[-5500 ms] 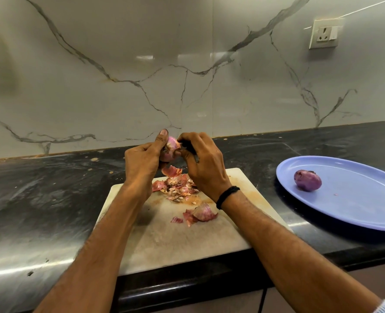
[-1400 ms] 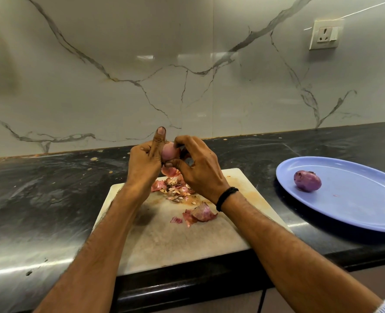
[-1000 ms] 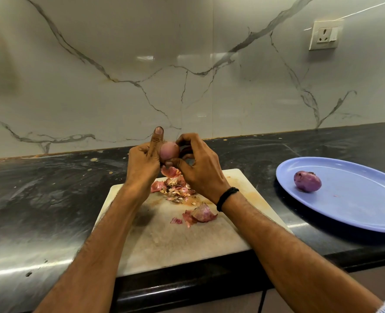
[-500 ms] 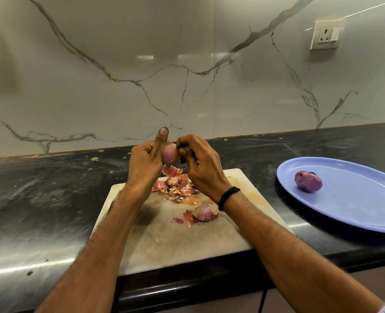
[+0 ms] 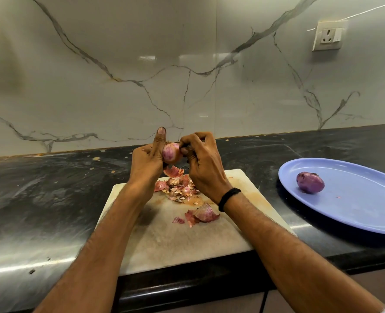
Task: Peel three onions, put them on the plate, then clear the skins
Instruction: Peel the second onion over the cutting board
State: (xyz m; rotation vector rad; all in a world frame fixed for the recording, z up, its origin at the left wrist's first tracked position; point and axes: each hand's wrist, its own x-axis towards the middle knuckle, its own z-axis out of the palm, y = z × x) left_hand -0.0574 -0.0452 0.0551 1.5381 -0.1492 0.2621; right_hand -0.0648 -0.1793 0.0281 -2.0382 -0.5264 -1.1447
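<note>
A small pink, partly skinned onion [image 5: 170,152] is held up above the far end of the white cutting board [image 5: 175,242]. My left hand [image 5: 145,164] grips it, thumb pointing straight up. My right hand [image 5: 204,168] has its fingers curled against the onion's right side, the thumb tip on its skin; a small knife sits in that fist, almost fully hidden. Loose onion skins [image 5: 179,187] are heaped on the board under the hands, with larger pieces [image 5: 201,215] nearer me. One peeled purple onion [image 5: 310,182] lies on the blue plate [image 5: 356,222] at the right.
The board lies on a black stone counter [image 5: 40,199] whose front edge runs just below the board. A marble wall with a socket [image 5: 328,38] backs it. Small skin crumbs dot the counter behind the board.
The onion has been turned a little in my left hand, and my right fingers have shifted on its side. The knife that showed earlier is now tucked out of sight. Plate and skins are unchanged.
</note>
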